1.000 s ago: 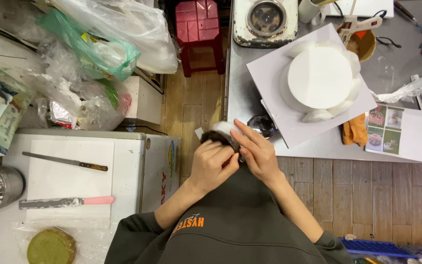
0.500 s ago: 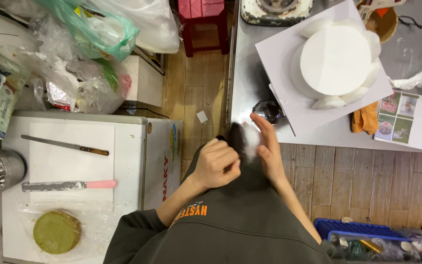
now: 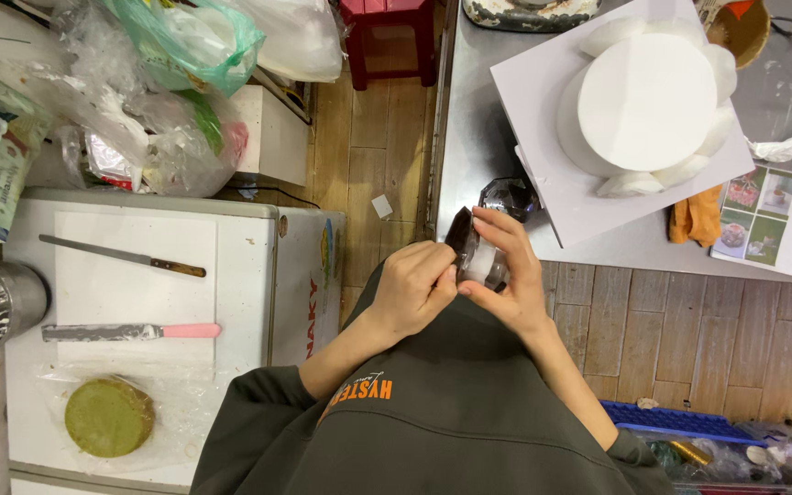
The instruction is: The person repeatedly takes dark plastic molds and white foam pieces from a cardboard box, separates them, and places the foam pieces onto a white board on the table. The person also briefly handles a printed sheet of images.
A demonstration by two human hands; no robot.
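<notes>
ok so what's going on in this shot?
A person in a dark sweatshirt holds a small clear jar with a dark lid in both hands, in front of their chest. The right hand wraps the jar while the left hand grips it from the other side, at the lid end. On the steel table ahead sits a round white foam cake dummy on a white board. On the white counter to the left lie two knives and a green round cake layer.
</notes>
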